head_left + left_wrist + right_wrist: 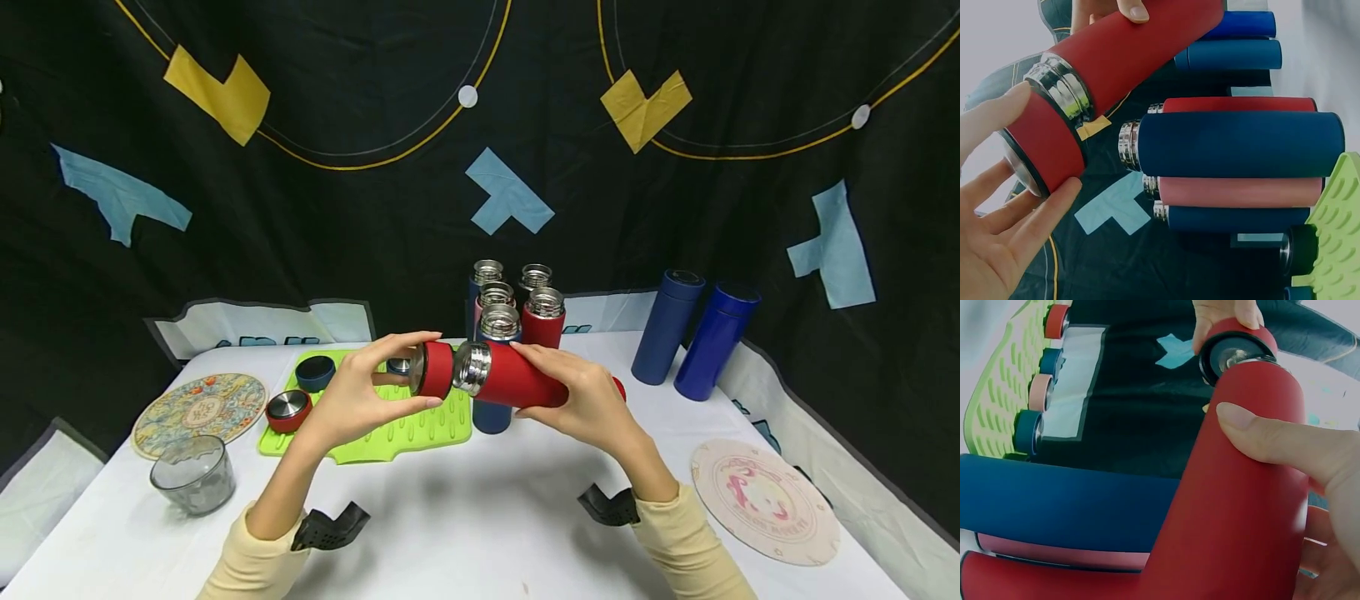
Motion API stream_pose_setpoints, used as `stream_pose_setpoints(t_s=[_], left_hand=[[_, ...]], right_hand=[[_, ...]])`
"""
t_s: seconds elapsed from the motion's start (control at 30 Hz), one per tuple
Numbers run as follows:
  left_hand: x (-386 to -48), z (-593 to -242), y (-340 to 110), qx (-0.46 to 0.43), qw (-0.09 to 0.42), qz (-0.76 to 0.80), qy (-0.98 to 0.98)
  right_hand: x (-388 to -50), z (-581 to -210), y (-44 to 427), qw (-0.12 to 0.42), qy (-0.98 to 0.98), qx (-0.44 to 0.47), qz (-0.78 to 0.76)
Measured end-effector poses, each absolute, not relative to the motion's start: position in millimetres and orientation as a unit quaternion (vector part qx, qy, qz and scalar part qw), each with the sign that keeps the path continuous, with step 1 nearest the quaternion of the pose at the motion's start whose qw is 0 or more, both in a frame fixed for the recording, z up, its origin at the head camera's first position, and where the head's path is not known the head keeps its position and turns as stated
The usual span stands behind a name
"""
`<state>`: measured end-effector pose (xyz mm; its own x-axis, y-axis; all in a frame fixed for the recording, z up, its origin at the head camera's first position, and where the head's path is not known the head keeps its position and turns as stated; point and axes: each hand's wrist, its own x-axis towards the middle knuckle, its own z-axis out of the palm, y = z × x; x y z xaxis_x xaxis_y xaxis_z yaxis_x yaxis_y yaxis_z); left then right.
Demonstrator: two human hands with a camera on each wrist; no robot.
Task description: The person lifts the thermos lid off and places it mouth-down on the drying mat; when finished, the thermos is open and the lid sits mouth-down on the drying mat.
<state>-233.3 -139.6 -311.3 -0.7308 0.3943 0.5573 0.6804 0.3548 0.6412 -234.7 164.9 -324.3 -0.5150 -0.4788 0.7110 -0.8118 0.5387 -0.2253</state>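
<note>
Caught at the joint between a red bottle (528, 379) and its red lid (437, 369): most likely uncapping, to judge by the loose lids (288, 408) on the green mat (442, 421) and the open bottles (492, 418) standing beyond, though hard to be sure from a still. Held up above the white table (465, 542), in front of those open bottles, and tipped well over, mouth toward the left hand (352, 400). Grasped round the body in the right hand (581, 392), thumb laid along the near side. Pinched in the left, the lid, between thumb and fingertips, with the steel top facing the palm. Set askew at the steel neck (472, 369), seemingly not screwed down; impossible to tell whether quite clear of the metal or just touching. Plain red all along the bottle, smooth and soft in sheen, with no label in sight; bright, ridged steel at the neck; dark rings at both edges of the lid. For the next move, if uncapping: draw the lid straight off, rest it on the mat, and turn the bottle upright before setting down. If capping instead: square lid to neck before twisting. Either way, keep a firm hold on smooth sides while tilted.
</note>
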Motion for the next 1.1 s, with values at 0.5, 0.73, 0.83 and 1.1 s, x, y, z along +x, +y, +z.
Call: stream_pose_setpoints(t_s=[0.5, 0.73, 0.83, 1.1], left_hand=[[-250.4, -328.1, -165.9, -0.291, 0.139, -0.406, -0.855], [-262.0, -341.6, -187.3, -0.269, 0.148, -0.368, -0.877], [-266.0, -347.5, -193.0, -0.245, 0.150, -0.349, -0.892], [-276.4, -362.0, -204.0, -0.219, 0.151, -0.321, -0.909]], right_hand=[[-241.6, -329.0, 185.9, 0.231, -0.823, 0.289, 0.432], [-252.7, -344.3, 195.5, 0.231, -0.810, 0.271, 0.467], [-255.0, -351.0, 195.1, 0.230, -0.804, 0.253, 0.487], [-242.8, -347.9, 181.7, 0.225, -0.798, 0.217, 0.515]])
